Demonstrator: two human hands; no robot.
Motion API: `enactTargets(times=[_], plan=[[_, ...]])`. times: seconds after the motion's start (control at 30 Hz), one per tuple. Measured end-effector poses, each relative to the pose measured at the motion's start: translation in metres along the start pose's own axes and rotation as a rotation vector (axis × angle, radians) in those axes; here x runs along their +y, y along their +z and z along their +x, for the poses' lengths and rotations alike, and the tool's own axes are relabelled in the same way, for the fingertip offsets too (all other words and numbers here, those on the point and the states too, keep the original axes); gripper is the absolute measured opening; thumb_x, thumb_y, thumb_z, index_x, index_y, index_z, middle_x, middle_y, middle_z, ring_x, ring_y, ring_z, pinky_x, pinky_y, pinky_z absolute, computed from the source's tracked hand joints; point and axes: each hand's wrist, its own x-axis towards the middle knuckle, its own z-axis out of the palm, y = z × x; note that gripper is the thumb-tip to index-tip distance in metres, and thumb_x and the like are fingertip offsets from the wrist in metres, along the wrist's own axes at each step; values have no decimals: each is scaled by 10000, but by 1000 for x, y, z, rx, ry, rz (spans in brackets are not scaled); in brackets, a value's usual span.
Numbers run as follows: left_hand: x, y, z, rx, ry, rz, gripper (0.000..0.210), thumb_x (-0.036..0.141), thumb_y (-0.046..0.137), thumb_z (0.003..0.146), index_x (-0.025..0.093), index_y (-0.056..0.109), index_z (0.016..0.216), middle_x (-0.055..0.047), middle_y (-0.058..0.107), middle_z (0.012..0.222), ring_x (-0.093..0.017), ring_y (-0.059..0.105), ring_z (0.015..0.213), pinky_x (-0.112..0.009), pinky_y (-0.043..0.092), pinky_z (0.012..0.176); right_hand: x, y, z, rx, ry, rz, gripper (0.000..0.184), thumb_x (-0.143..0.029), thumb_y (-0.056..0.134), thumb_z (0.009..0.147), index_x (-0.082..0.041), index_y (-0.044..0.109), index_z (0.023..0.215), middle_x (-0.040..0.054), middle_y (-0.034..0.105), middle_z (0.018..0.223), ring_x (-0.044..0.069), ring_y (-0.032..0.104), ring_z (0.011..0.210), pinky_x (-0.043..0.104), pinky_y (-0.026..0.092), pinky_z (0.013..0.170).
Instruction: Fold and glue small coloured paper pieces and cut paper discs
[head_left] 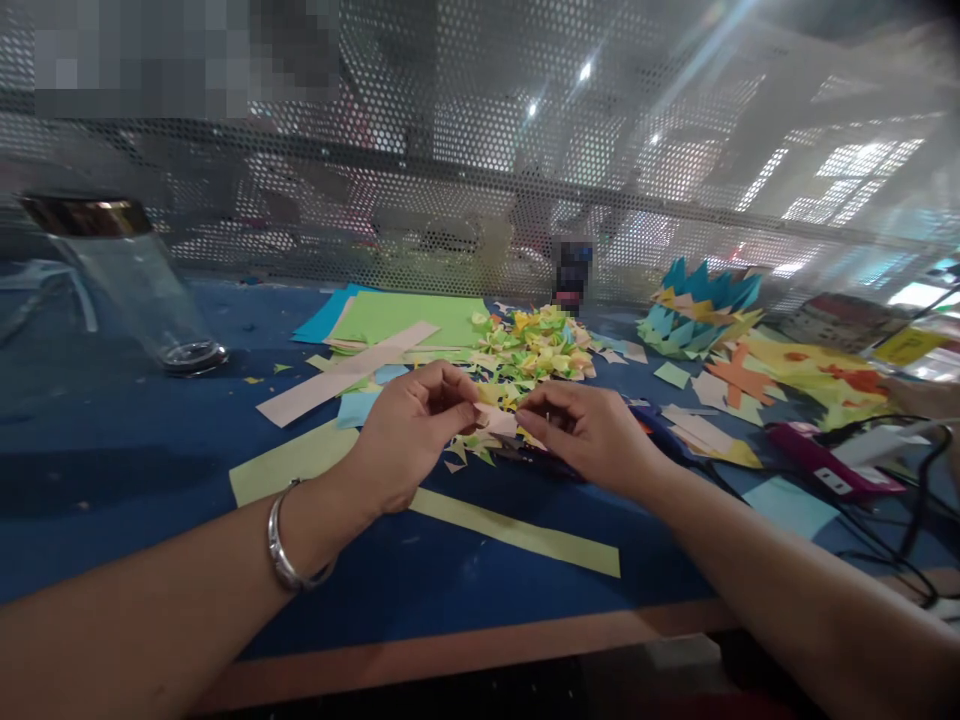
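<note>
Between my two hands is a small piece of pale pink paper (496, 420). My left hand (420, 425), with a silver bangle on its wrist, pinches the paper's left end between thumb and fingers. At the right end, my right hand (589, 430) pinches it with thumb and index finger. Just beyond my fingers lies a heap of small folded paper pieces (540, 345) in yellow and green. Under and beside my left hand are pale green paper strips (525, 535), and a long pink strip (349, 372) lies farther back.
Green sheets (420, 315) are stacked at the back. A glass bottle (142, 280) stands at the left. To the right are a blue paper crown (701, 300), paper scraps, a magenta power strip (832, 462) and black cables. A perforated metal panel (450, 150) rises behind the blue table (150, 480).
</note>
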Motion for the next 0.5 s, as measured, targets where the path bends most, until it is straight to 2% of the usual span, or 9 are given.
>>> enactTargets(times=[0.1, 0.17, 0.3, 0.4, 0.5], plan=[[3, -2, 3, 71, -67, -11, 170, 140, 795, 716, 173, 633, 752, 20, 669, 696, -108, 639, 656, -240, 539, 655, 16, -18, -7, -3, 65, -238, 210, -359, 584, 946, -200, 688, 857, 12, 669, 745, 135, 564, 614, 257, 389, 579], [4, -3, 4, 59, -65, 0, 169, 153, 798, 721, 173, 633, 751, 10, 681, 696, -119, 653, 664, -252, 553, 663, 31, -35, -19, -11, 140, -387, 214, -393, 577, 939, -219, 689, 885, 24, 701, 807, 158, 605, 656, 275, 408, 613], [1, -6, 2, 21, -13, -8, 151, 190, 788, 765, 180, 639, 791, 6, 686, 727, -127, 662, 693, -268, 571, 689, 73, -65, -55, 67, 396, -640, 285, -513, 581, 894, -245, 679, 901, 45, 707, 785, 236, 643, 700, 323, 411, 619], [0, -7, 0, 12, 7, 2, 143, 205, 780, 789, 184, 639, 798, 2, 689, 744, -128, 662, 709, -269, 573, 701, 103, -77, -73, 63, 473, -632, 339, -549, 607, 851, -228, 679, 930, 77, 718, 856, 264, 652, 740, 356, 424, 662], [-1, -8, -1, 0, 20, 16, 146, 193, 778, 792, 185, 633, 792, 3, 685, 735, -122, 658, 697, -262, 570, 692, 118, -79, -75, 82, 560, -449, 302, -499, 714, 752, -219, 687, 865, 78, 705, 815, 263, 627, 730, 375, 414, 688]])
